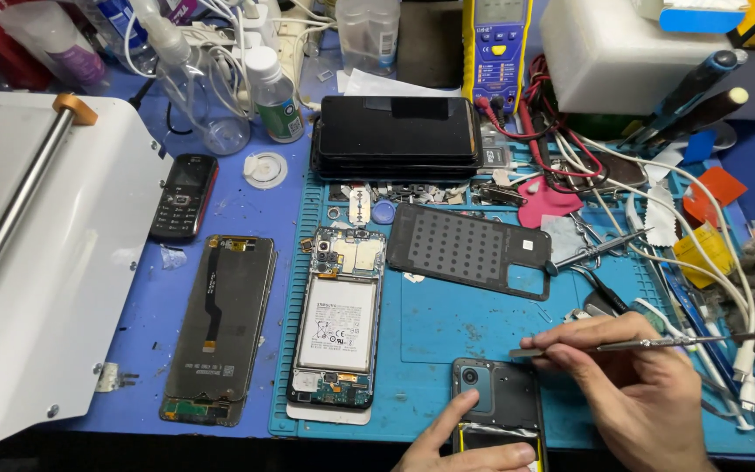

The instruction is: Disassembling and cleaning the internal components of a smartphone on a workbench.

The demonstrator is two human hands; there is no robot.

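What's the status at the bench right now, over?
Left hand pins the small opened phone to the blue mat. Right hand holds tweezers, tip above the phone. Nothing blocking.

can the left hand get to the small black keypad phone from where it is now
Probably yes: the left hand only presses on the dark opened phone at the near edge, and the small black keypad phone lies uncovered on the blue table, far left.

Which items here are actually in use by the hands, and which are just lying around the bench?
In use:
- left hand pressing on the opened dark phone
- right hand holding tweezers over it

Lying about:
- opened phone with exposed battery
- detached screen
- perforated back cover
- keypad phone
- stacked phones
- multimeter
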